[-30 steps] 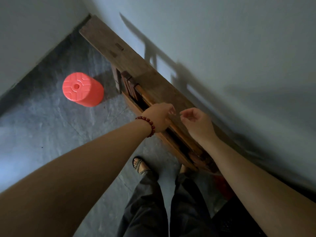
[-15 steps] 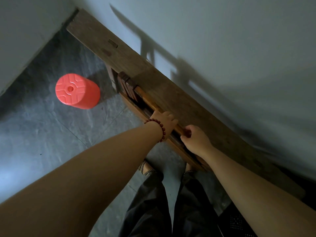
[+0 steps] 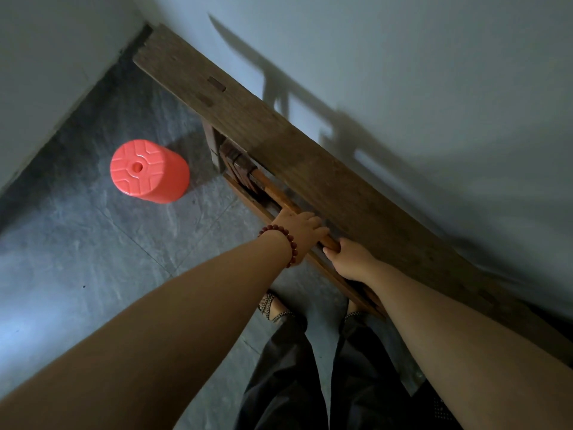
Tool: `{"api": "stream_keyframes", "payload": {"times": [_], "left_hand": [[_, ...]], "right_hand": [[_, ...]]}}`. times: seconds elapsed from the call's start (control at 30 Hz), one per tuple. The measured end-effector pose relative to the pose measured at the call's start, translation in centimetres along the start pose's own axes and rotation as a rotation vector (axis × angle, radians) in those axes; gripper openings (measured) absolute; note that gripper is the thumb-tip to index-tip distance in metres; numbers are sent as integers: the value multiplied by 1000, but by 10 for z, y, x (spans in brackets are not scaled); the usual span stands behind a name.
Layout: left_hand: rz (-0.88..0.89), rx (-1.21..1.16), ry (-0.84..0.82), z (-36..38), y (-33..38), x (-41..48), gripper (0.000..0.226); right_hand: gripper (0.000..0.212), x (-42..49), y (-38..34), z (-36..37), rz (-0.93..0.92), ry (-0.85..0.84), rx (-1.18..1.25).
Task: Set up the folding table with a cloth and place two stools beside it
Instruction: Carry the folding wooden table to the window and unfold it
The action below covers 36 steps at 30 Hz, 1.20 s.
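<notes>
The folded wooden table (image 3: 310, 156) stands on edge against the grey wall, its top edge running from upper left to lower right. Its folded legs lie flat against the underside facing me. My left hand (image 3: 299, 232), with a bead bracelet on the wrist, is wrapped over a wooden rail of the folded frame (image 3: 274, 189). My right hand (image 3: 350, 257) grips the same rail just to the right, fingers curled around it. A round orange-red plastic stool (image 3: 148, 170) stands upright on the floor to the left of the table. No cloth is visible.
Grey stone-pattern floor tiles (image 3: 93, 259) spread out to the left. Two walls meet in a corner at the upper left, behind the table's far end. My feet in sandals (image 3: 274, 308) stand close to the table's lower edge.
Both hands were open above the table's frame a second ago. They came down and closed around the wooden rail, and they keep that grip now.
</notes>
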<state>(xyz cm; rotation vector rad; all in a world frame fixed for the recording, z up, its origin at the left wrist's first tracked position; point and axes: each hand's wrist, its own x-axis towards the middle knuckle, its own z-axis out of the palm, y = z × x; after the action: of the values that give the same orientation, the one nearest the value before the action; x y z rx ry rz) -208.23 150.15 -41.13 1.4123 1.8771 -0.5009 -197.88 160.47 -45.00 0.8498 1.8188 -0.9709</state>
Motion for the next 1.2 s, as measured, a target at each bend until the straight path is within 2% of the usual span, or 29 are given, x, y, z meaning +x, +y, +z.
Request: {"api": "stream_keyframes", "payload": {"times": [0.17, 0.3, 0.43, 0.57, 0.63, 0.67, 0.73, 0.83, 0.97, 1.1, 1.2], "left_hand": [[-13, 4, 16, 7, -1, -11, 63], [-60, 29, 19, 13, -12, -25, 60], [-31, 31, 13, 8, -26, -47, 61], [-75, 25, -151, -9, -29, -71, 56], [-81, 60, -343, -26, -24, -86, 48], [-83, 43, -387, -35, -22, -96, 45], [-68, -48, -354, -36, -23, -104, 41], [-67, -232, -215, -22, -31, -108, 47], [-98, -308, -157, -6, -45, -121, 30], [-151, -394, -123, 7, -61, -150, 29], [-188, -443, -92, 14, -72, -181, 28]], "right_hand": [[43, -6, 0, 21, -41, 5, 107], [43, -12, -11, 30, -109, -22, 48], [50, -23, -25, 31, -122, -50, -41], [54, -38, -33, 32, -128, -47, -89], [51, -45, -36, 33, -138, -48, -96], [50, -49, -37, 33, -149, -48, -97], [48, -57, -39, 33, -168, -50, -101], [47, -69, -44, 33, -181, -56, -147], [46, -89, -65, 31, -240, -70, -238], [52, -111, -97, 27, -313, -95, -343], [48, -126, -125, 31, -386, -100, -452]]}}
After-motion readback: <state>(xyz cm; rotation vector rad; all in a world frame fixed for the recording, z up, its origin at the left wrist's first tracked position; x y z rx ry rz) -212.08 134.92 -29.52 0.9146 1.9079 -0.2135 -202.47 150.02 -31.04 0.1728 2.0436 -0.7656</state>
